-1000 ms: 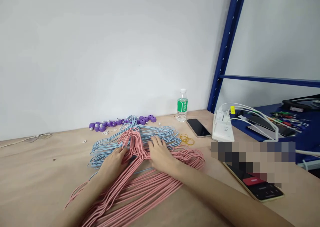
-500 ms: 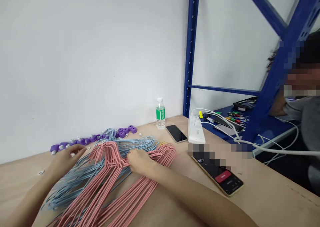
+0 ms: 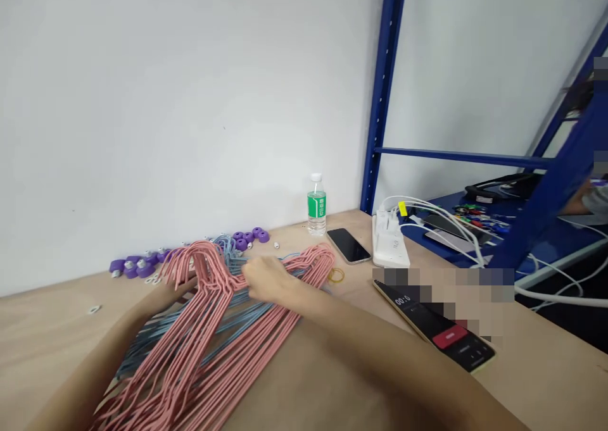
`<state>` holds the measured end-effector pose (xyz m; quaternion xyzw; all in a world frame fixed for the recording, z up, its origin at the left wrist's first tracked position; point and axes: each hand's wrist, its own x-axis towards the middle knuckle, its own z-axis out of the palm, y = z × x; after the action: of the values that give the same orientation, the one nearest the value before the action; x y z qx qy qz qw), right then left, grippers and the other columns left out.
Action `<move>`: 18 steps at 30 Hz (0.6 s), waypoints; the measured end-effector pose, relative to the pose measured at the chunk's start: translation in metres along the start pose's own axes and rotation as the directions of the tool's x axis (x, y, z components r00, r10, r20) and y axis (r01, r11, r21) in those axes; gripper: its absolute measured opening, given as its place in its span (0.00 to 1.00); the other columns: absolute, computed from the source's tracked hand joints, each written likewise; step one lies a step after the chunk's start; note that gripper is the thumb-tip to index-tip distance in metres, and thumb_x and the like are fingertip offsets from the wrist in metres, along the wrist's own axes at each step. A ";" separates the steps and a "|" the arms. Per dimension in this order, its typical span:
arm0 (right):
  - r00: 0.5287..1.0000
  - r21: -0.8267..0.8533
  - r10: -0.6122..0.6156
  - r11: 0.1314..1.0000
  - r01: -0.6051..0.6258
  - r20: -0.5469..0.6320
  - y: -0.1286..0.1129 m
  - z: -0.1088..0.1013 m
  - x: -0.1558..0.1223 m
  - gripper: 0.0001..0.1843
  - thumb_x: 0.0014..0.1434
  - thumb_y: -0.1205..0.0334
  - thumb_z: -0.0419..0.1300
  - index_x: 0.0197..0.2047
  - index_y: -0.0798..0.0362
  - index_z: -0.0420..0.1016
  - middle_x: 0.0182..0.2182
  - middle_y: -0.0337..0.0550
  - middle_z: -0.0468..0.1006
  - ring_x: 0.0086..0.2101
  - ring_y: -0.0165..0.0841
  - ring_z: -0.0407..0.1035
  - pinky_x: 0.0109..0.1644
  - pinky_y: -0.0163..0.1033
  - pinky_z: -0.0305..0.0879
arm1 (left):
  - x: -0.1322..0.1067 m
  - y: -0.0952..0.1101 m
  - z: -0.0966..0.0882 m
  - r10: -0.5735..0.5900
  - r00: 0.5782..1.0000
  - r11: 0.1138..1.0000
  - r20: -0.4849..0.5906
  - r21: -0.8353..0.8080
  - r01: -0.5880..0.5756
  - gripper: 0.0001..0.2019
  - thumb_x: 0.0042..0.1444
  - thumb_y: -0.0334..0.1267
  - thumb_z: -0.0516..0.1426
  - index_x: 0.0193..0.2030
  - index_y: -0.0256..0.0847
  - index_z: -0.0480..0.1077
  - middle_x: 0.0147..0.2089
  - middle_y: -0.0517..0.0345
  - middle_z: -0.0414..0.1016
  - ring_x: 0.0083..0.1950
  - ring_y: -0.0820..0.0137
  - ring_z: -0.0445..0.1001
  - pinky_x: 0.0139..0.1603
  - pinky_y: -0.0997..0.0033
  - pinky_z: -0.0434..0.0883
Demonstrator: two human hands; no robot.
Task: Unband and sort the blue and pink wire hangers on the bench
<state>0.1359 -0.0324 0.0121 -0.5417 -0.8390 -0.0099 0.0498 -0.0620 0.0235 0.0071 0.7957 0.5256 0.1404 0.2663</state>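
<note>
Left hand [image 3: 171, 290]: behind pink coated-wire hangers [image 3: 190, 349], grip unclear
Right hand [image 3: 266, 279]: touching their twisted necks, grip unclear
Beneath: blue wire hangers [image 3: 228, 320] on the desk [image 3: 47, 336]

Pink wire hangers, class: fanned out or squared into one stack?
Fanned out: the pink wire hangers splay apart from their bunched hooks by the left hand.

Wire hangers [image 3: 190, 355] on table [image 3: 52, 336], water bottle [image 3: 316, 206] behind them, phone [image 3: 348, 245] to right
</note>
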 end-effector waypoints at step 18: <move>0.956 0.065 -0.077 0.996 0.061 0.283 0.014 0.007 0.045 0.15 0.59 0.57 0.54 0.45 0.58 0.68 0.42 0.46 0.71 0.39 0.33 0.68 0.43 0.44 0.66 | -0.009 -0.029 0.019 0.086 0.996 0.996 0.013 -0.009 -0.086 0.27 0.42 0.45 0.53 0.49 0.33 0.67 0.54 0.50 0.69 0.54 0.59 0.65 0.58 0.60 0.59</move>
<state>0.1300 0.0145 0.0092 -0.5062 -0.8558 0.0897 -0.0570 -0.0781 0.0184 -0.0242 0.8173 0.4886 0.1484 0.2670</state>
